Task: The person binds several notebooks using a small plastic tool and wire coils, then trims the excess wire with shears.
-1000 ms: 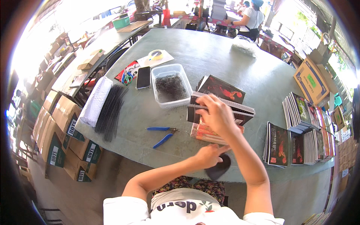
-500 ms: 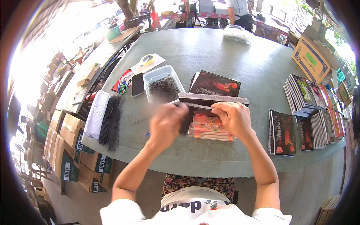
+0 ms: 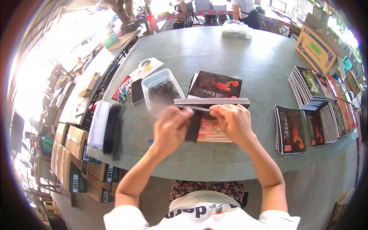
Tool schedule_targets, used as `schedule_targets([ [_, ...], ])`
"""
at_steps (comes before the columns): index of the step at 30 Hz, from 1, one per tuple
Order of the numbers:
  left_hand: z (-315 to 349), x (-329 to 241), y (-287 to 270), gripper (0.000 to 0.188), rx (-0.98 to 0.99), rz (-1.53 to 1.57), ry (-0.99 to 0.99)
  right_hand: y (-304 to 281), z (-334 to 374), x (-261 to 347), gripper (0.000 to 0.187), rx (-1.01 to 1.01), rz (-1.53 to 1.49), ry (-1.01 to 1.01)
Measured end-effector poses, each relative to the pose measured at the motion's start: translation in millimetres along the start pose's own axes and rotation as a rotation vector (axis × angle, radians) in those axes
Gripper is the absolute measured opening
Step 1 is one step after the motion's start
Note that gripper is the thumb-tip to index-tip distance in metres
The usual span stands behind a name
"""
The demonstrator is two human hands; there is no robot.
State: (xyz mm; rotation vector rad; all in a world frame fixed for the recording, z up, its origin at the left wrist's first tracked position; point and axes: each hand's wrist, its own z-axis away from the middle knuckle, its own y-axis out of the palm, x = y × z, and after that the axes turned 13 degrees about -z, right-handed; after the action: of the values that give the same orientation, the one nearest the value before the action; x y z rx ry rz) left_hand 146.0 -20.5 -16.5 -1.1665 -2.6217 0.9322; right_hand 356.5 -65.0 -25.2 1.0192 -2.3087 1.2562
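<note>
In front of me stands a notebook with a dark cover (image 3: pixel 193 128), its long punched edge upward. My right hand (image 3: pixel 234 122) pinches it near the right end of that edge. At its left end is my left hand (image 3: pixel 170 128), bent-fingered and blurred by motion; what it holds, if anything, is unclear. A long grey strip with a row of holes (image 3: pixel 211 101) lies along the top; whether it is part of the notebook I cannot tell. Beyond lies a black notebook with a red figure (image 3: pixel 218 84). Orange-pink notebooks (image 3: pixel 214 134) sit beneath my right hand.
A clear plastic tub (image 3: pixel 171 74) holds black wire coils (image 3: pixel 165 91). White coils (image 3: pixel 98 124) and black coils (image 3: pixel 114 132) lie left, near a phone (image 3: pixel 137 91), scissors (image 3: pixel 122 94) and tape roll (image 3: pixel 145 65). Stacked notebooks (image 3: pixel 289 130) and a carton (image 3: pixel 315 50) stand right. Someone (image 3: pixel 244 11) is beyond the table.
The view has shifted slightly. My left hand keeps moving at the left end of the notebook's edge; my right hand still pinches the notebook.
</note>
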Motion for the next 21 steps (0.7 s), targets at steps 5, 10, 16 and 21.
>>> schedule_targets([
  [5, -20, -10, 0, 0.031, -0.027, 0.027, 0.100, 2, 8, 0, 0.010, -0.036, 0.015, -0.036],
  [10, -16, -18, 8, 0.032, 0.268, 0.148, 0.108, -21, 6, -4, 0.010, -0.083, 0.086, -0.012],
  [16, -13, -21, 20, 0.025, 0.453, 0.127, 0.155, -39, 26, -41, 0.016, -0.117, -0.842, 0.422],
  [21, -38, -32, 22, 0.027, -0.256, 0.080, -0.203, -12, 35, -57, 0.019, -0.327, -1.227, 0.382],
])
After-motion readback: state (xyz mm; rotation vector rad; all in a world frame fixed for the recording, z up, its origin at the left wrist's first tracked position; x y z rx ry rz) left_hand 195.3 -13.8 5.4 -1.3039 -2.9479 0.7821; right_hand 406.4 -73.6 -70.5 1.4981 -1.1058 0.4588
